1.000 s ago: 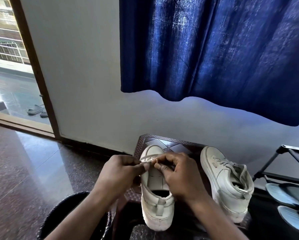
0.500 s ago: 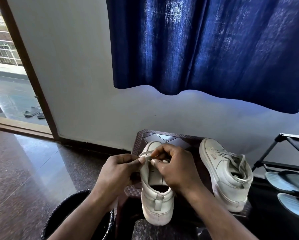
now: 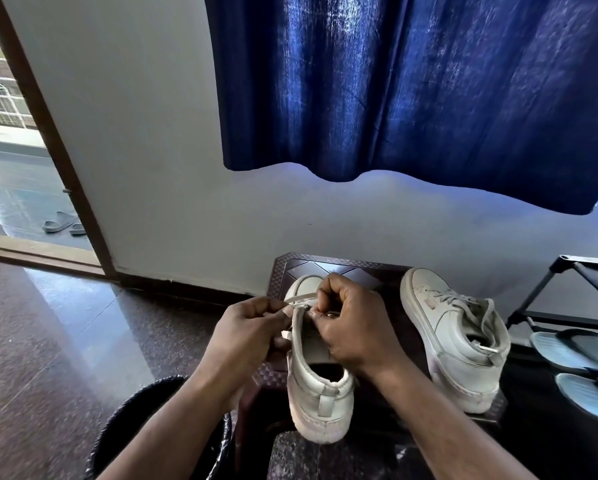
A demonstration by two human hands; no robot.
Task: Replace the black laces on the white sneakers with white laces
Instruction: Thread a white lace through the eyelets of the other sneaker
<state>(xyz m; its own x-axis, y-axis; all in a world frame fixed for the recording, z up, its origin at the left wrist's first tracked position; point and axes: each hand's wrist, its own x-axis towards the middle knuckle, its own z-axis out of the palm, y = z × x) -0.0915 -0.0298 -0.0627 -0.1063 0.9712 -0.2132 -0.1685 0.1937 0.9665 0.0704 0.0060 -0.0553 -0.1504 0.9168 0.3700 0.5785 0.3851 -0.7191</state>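
While the left hand (image 3: 245, 332) pinches a white lace (image 3: 299, 298) between thumb and forefinger at the left edge of the left sneaker (image 3: 316, 386), the right hand (image 3: 353, 327) is curled over the front eyelet area of the same shoe. Its grip is pressed together there on the other part of the lace. The lace runs as a short flat strip across the sneaker, just behind the toe cap, from one grip to the other. This sneaker sits on a dark patterned worktop (image 3: 328, 263) with its toe at the far side, and its heel projects past the near edge. To the right on the same worktop, apart from the first shoe, stands the right sneaker (image 3: 453, 341), fitted with pale laces and angled toe-far. A blue curtain (image 3: 394, 81) hangs on the far wall above. At the right edge a black rack (image 3: 567, 271) stands over pale blue slippers (image 3: 574, 348). A polished dark floor (image 3: 48, 323) extends to the left.
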